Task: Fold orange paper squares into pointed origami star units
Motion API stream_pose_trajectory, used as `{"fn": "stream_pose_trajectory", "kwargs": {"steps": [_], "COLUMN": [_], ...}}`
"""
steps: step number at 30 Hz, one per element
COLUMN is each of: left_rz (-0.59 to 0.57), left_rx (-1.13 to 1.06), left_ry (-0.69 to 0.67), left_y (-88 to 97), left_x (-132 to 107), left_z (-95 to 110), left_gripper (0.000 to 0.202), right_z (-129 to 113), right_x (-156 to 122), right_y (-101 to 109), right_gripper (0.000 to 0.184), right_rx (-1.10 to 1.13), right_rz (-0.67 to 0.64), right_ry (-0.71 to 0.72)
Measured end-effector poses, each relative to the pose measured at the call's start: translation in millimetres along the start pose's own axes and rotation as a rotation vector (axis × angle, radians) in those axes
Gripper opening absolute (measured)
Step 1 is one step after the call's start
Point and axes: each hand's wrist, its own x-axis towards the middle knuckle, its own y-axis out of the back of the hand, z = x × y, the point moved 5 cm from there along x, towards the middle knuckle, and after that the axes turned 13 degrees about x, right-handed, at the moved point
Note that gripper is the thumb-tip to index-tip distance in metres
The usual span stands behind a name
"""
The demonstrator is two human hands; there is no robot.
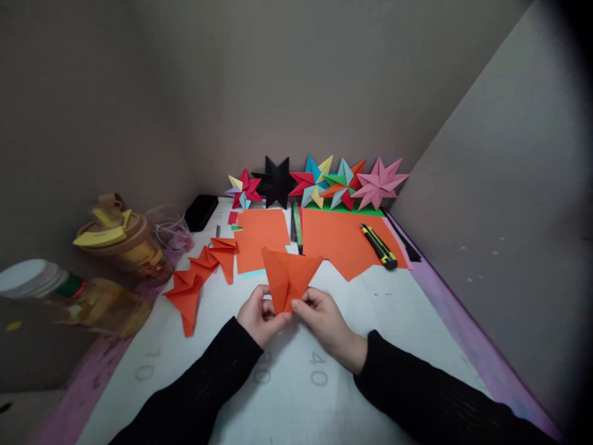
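Observation:
Both my hands pinch the lower tip of a folded orange paper piece [290, 275], held just above the white cutting mat [393, 321]. My left hand [259, 315] grips it from the left, my right hand [324, 315] from the right, fingers closed on the paper. To the left lie several finished folded orange units [199, 278] in a row. Flat orange sheets [343, 238] lie further back on the mat.
Several coloured paper stars [319, 182] lean against the back wall. A yellow and black utility knife [378, 245] rests on the right orange sheet. A black case [201, 211], jars and a bottle [120, 244] stand at the left. Walls close in on both sides.

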Motion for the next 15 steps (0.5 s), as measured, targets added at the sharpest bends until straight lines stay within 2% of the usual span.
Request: {"fn": "stream_pose_trajectory", "kwargs": {"steps": [8,12,15], "left_rz": [-0.080,-0.015,0.046], "left_rx": [0.107,0.070,0.041], "left_ry": [0.001,0.026,0.018], "left_y": [7.9,9.9,11.3], "left_x": [5.6,6.0,5.4], "left_z": [1.2,2.8,4.9], "left_gripper": [0.043,0.043,0.043], "right_z": [-16.7,-25.7,-20.2], "right_x": [17.2,21.7,15.7], "right_y": [30.8,39.6,33.8], "right_gripper": [0.030,0.024,0.019], "right_rx": [0.157,0.280,0.326], "right_rz": [0.246,0.299,0.301], "right_ry": [0.128,0.182,0.175]}}
